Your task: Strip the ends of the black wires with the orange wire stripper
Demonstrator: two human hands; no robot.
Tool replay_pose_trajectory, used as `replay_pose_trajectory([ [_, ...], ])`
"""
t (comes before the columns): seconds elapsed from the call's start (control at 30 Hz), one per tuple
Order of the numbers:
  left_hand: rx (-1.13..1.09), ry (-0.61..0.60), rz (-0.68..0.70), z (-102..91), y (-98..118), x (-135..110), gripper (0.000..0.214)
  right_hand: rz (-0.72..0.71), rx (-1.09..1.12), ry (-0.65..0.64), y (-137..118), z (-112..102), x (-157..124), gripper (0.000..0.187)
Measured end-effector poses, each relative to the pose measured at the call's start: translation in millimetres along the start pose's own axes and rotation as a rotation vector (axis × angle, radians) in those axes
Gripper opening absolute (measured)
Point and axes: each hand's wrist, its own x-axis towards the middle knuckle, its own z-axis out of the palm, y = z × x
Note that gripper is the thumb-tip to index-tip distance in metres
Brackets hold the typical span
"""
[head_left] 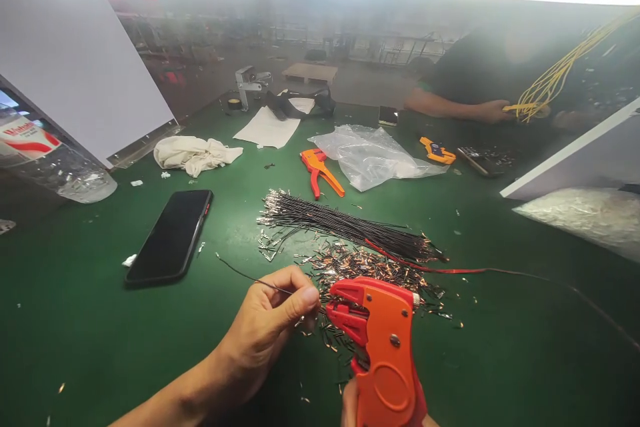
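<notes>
My left hand [273, 320] pinches a thin black wire [240, 273] between thumb and fingers, its near end at the jaws of an orange wire stripper [383, 347]. My right hand [350, 410] grips the stripper's handles at the bottom edge; only a little of that hand shows. Just beyond lie a bundle of black wires [345, 227] with stripped ends, a red wire [430, 268] and a scatter of cut bits [360, 263] on the green mat [500, 347].
A black phone [170, 237] lies left of the wires. Farther back are a second orange stripper [320, 172], a clear plastic bag [373, 157], a white rag [193, 153], paper and a plastic bottle [55, 160]. Across the table another person's hand [493, 111] holds yellow wires [555, 77].
</notes>
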Motion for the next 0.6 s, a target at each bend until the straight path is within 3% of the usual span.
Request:
replay_pose_trajectory([
  [0.17,0.205,0.109,0.189,-4.8,-2,1,0.037,0.009,0.051,-0.041,-9,-7,8,0.053],
  [0.4,0.478,0.229,0.442,-7.3,4,-4,0.031,-0.036,0.096,-0.082,-29,3,4,0.067],
  [0.6,0.506,0.248,0.515,-6.7,6,-7,0.030,-0.041,-0.013,-0.027,-27,2,4,0.068],
])
